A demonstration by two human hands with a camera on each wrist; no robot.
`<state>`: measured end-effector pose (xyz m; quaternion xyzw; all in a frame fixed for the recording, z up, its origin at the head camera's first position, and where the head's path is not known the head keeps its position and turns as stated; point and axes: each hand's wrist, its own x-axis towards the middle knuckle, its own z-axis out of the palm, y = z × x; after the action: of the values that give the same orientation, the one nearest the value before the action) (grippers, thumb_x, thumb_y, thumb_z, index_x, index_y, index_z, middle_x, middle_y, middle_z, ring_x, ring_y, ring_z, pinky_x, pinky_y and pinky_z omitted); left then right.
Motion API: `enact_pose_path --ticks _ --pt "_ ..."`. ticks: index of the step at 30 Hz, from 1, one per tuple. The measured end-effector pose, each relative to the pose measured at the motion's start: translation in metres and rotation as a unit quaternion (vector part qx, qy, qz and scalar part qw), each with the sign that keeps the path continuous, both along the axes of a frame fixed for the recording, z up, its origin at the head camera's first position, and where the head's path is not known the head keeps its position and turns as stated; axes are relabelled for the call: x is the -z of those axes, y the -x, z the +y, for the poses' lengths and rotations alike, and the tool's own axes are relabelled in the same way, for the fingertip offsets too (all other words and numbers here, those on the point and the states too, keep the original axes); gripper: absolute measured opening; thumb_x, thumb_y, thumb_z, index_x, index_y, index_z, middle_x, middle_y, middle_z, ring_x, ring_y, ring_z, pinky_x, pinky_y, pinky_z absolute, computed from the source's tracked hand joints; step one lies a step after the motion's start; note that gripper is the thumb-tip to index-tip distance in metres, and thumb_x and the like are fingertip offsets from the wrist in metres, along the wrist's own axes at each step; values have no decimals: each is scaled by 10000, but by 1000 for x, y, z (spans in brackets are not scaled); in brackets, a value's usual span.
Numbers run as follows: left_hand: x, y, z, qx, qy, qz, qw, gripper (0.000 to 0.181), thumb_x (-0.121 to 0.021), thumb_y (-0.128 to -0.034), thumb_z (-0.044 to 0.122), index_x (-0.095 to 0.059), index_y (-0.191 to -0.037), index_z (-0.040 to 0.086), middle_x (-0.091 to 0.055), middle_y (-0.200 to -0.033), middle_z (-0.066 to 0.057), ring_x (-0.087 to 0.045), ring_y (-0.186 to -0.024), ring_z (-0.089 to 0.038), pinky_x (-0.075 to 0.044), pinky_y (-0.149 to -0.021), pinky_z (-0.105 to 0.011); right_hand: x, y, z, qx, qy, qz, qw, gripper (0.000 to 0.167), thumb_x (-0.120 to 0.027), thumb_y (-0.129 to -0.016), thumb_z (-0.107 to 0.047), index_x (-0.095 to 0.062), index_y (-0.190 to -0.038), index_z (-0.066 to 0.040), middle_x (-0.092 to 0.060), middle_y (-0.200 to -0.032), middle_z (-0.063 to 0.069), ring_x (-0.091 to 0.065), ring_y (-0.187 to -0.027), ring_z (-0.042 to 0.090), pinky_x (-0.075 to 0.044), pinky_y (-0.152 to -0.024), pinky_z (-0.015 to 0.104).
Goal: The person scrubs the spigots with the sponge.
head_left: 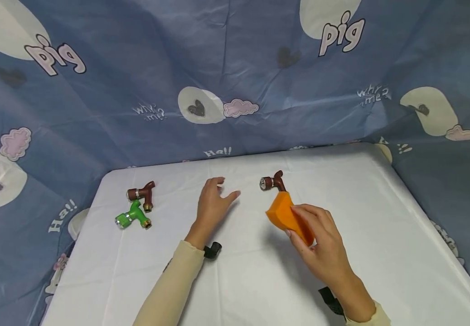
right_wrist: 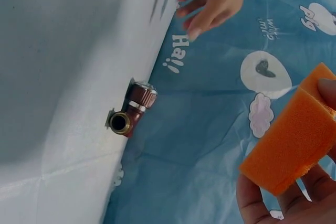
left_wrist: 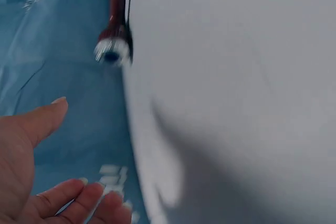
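Observation:
An orange sponge (head_left: 285,213) is pinched between the thumb and fingers of my right hand (head_left: 326,249), held above the white table. In the right wrist view the sponge (right_wrist: 294,140) shows its porous face. Just beyond it lies a brown tap (head_left: 273,182), its outlet partly hidden behind the sponge in the head view. My left hand (head_left: 212,203) hovers left of that tap, holding nothing, thumb and fingers spread apart. The left wrist view shows the same hand (left_wrist: 31,166) with a brown tap (left_wrist: 114,24) farther off.
On the table's left side lie another brown tap (head_left: 142,195) and, close in front of it, a green tap (head_left: 133,216). White cloth covers the table (head_left: 243,280). A blue printed curtain (head_left: 145,81) hangs behind the far edge and along both sides.

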<state>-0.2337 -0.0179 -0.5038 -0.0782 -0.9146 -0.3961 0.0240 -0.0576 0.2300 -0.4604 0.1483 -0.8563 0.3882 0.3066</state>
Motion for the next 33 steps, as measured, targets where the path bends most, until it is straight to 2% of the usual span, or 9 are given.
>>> enact_pose_path --ticks 3,8,10,13,16,22,26,31,33 --pt "-9 -12 -26 -55 95 368 9993 718 -839 -906 409 -535 -1453 59 -559 -1389 -113 -561 -1254 -322 -507 -993 -495 -1 -1 2 22 -14 -52 10000 538 -605 -1042 -481 -667 -1356 -48 -624 -1308 118 -551 -1198 318 -400 -1070 144" --pt "-29 -41 -67 -155 407 1210 9917 775 -895 -857 351 -528 -1475 60 -546 -1446 -138 -522 -1320 -357 -483 -1038 -546 -1 -4 1 70 -102 -4 9999 547 -597 -1043 -498 -672 -1345 -48 -623 -1312 116 -551 -1184 310 -391 -1070 135" --pt "-32 -50 -88 -203 654 1556 9854 828 -928 -820 318 -520 -1481 28 -543 -1462 -174 -500 -1352 -385 -440 -1084 -579 -2 -4 1 85 -140 141 9998 532 -602 -1047 -485 -676 -1338 -46 -628 -1306 117 -557 -1171 313 -394 -1065 135" --pt "-27 -58 -128 -366 1113 1904 9747 927 -971 -757 274 -491 -1488 -35 -531 -1469 -242 -477 -1366 -438 -389 -1112 -616 -4 -4 2 100 -179 357 9992 508 -610 -1050 -465 -685 -1323 -44 -638 -1295 121 -566 -1149 317 -400 -1061 139" --pt "-16 -61 -168 -621 1530 1808 9696 1046 -1000 -704 247 -428 -1510 -96 -475 -1493 -315 -425 -1394 -489 -335 -1139 -648 -7 -5 4 126 -217 434 9987 500 -619 -1047 -461 -692 -1311 -41 -642 -1291 125 -569 -1142 317 -399 -1059 139" --pt "2 -62 -220 -1049 2025 733 9709 1230 -982 -716 331 -243 -1575 -146 -264 -1596 -396 -240 -1490 -550 -169 -1215 -670 -9 -8 7 145 -230 474 9985 520 -616 -1048 -472 -695 -1297 -22 -645 -1279 145 -570 -1133 322 -399 -1065 131" --pt "9 -57 -230 -914 2245 533 9687 1246 -973 -712 399 -256 -1553 -176 -265 -1566 -441 -252 -1457 -599 -188 -1188 -705 -10 -7 8 68 -207 570 9981 512 -622 -1049 -454 -691 -1296 -10 -643 -1278 160 -568 -1124 342 -397 -1060 135" --pt "10 -51 -228 -714 2416 811 9644 1172 -976 -700 388 -350 -1503 -194 -341 -1514 -453 -304 -1416 -609 -209 -1157 -740 -9 -7 7 35 -182 521 9985 515 -628 -1047 -454 -685 -1307 -14 -642 -1285 155 -564 -1131 346 -391 -1058 131" --pt "9 -49 -227 -720 2433 771 9642 1142 -967 -719 376 -358 -1502 -189 -351 -1514 -445 -299 -1425 -601 -197 -1161 -741 -10 -8 6 20 -185 416 9990 521 -623 -1047 -459 -682 -1312 -14 -638 -1289 154 -560 -1140 344 -387 -1064 133"
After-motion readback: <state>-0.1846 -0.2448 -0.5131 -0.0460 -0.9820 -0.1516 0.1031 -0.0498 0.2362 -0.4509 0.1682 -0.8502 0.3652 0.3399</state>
